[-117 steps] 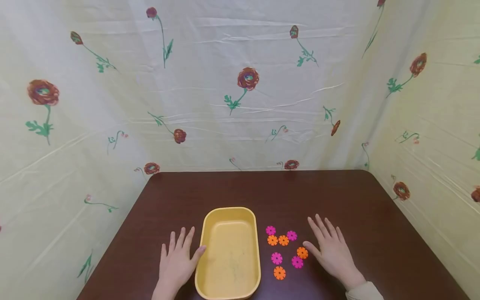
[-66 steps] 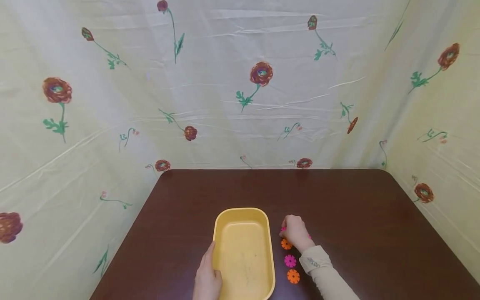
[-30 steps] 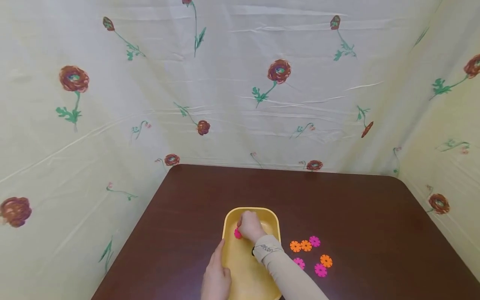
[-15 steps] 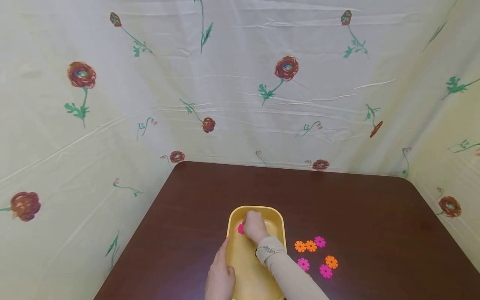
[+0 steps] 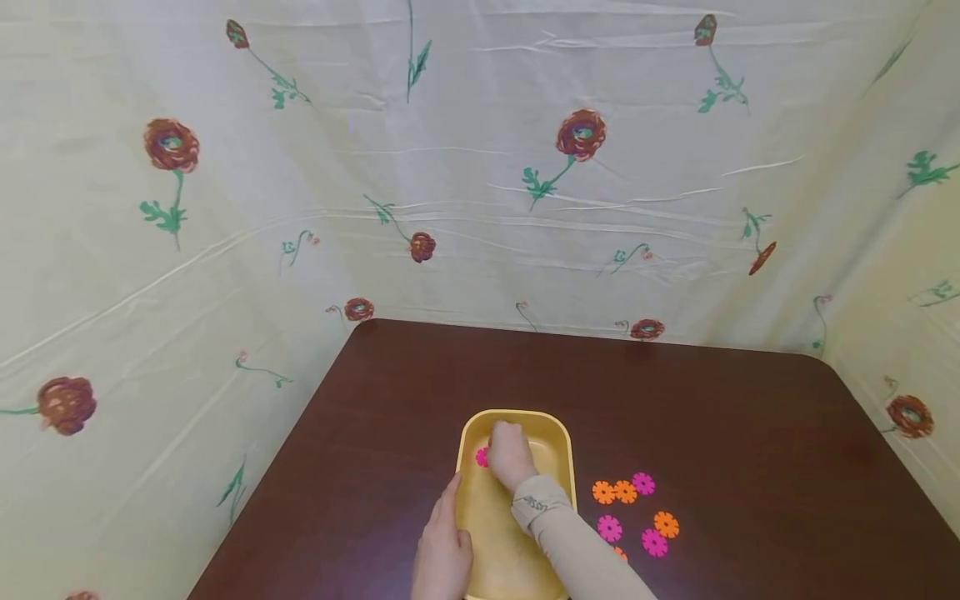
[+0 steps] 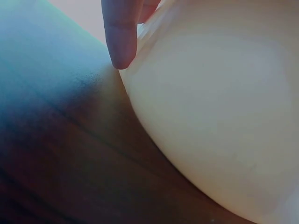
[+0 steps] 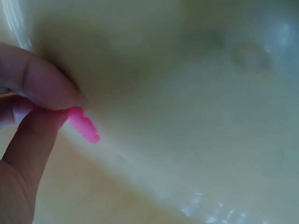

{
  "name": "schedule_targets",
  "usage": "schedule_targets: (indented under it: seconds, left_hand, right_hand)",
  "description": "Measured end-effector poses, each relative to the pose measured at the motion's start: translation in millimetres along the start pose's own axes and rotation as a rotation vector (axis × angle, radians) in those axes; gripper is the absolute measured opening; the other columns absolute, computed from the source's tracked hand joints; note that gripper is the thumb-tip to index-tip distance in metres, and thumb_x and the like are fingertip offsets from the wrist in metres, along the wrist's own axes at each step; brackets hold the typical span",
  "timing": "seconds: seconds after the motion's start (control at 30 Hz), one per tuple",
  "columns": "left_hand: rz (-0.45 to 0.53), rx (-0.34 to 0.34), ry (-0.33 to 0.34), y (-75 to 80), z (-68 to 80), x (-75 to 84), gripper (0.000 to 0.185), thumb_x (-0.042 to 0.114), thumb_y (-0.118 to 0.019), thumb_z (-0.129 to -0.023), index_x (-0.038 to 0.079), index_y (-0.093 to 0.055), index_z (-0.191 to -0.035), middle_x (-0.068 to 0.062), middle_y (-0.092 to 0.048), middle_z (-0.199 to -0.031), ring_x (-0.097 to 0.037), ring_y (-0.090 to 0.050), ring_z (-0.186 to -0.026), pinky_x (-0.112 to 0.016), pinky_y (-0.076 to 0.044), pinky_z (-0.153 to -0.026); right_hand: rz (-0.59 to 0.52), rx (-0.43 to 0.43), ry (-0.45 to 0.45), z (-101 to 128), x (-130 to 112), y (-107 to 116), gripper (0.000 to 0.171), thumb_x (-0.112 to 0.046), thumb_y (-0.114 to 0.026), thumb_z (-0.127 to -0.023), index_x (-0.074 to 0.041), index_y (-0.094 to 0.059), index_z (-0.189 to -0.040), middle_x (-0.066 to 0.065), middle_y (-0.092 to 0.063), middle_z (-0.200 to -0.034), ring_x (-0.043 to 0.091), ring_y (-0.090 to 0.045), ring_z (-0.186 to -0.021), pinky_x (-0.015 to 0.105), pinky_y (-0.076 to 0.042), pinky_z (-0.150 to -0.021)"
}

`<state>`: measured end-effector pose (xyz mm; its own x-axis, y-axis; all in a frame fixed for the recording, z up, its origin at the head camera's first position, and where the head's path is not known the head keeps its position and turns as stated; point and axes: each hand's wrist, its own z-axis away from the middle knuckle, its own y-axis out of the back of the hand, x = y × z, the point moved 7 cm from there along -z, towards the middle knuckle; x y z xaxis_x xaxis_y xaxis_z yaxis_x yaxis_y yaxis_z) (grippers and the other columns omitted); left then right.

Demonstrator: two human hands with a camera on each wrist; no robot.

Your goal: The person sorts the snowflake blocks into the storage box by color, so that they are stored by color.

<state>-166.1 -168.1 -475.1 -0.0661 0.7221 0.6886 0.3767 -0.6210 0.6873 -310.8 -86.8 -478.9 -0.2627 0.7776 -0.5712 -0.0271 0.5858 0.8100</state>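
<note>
A yellow oblong tub (image 5: pixel 555 429) stands on the dark brown table (image 5: pixel 712 433). My right hand (image 5: pixel 508 450) is down inside the tub's far end and pinches a pink flower-shaped disc (image 5: pixel 482 457) between its fingertips (image 7: pixel 44 88); the wrist view shows the pink disc (image 7: pixel 83 125) just above the tub's inner wall (image 7: pixel 196 107). My left hand (image 5: pixel 442 554) rests against the tub's left outer wall, one finger (image 6: pixel 120 35) lying straight along the yellow tub (image 6: pixel 219 107).
Several pink and orange flower discs (image 5: pixel 633 512) lie loose on the table right of the tub. Floral cloth walls (image 5: pixel 465 183) close in the back and both sides. The table's far half is bare wood.
Earlier both hands lay flat on the table. The right hand picked up a pink disc from the pile and carried it left into the tub; the left hand moved to the tub's side.
</note>
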Motion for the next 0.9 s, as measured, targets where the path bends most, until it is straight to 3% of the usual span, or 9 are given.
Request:
schedule_targets:
  seconds: [0.27,0.5,0.73,0.9]
  left_hand:
    - [0.001,-0.003,0.006,1.4,-1.2,2.3,0.071,-0.012,-0.055,-0.068,0.014,-0.044,-0.133,-0.014,-0.057,-0.119,-0.036,-0.062,-0.081,-0.044,-0.046,-0.059]
    - [-0.002,-0.012,-0.018,2.3,-6.6,5.9,0.071,-0.012,-0.054,-0.068,0.013,-0.044,-0.134,-0.015,-0.057,-0.117,-0.036,-0.062,-0.08,-0.044,-0.046,-0.06]
    - [-0.013,-0.042,-0.017,1.9,-13.1,5.3,0.069,-0.011,-0.052,-0.068,0.01,-0.044,-0.133,-0.018,-0.057,-0.116,-0.033,-0.061,-0.076,-0.041,-0.044,-0.056]
    - [-0.012,-0.036,-0.03,3.8,-15.3,5.3,0.07,-0.013,-0.052,-0.067,0.009,-0.044,-0.133,-0.02,-0.058,-0.113,-0.033,-0.061,-0.076,-0.042,-0.044,-0.056]
  right_hand:
    - [0.002,0.001,0.015,1.3,-5.1,5.2,0.023,0.006,-0.059,-0.071,-0.008,-0.048,-0.057,0.001,-0.045,-0.05,0.013,-0.042,-0.046,0.023,-0.035,-0.043]
    - [-0.022,-0.045,-0.018,0.0,-4.9,15.3,0.011,0.002,-0.063,-0.074,-0.005,-0.057,-0.068,0.001,-0.053,-0.06,0.012,-0.047,-0.052,0.022,-0.038,-0.046]
    - [0.013,-0.012,0.046,1.4,-17.2,37.9,0.007,-0.006,-0.067,-0.075,-0.007,-0.061,-0.071,0.0,-0.058,-0.062,0.01,-0.049,-0.051,0.022,-0.038,-0.046]
    - [-0.034,0.025,0.069,2.3,-24.0,63.7,0.009,-0.01,-0.068,-0.077,-0.01,-0.06,-0.073,-0.001,-0.056,-0.067,0.009,-0.048,-0.054,0.021,-0.038,-0.047]
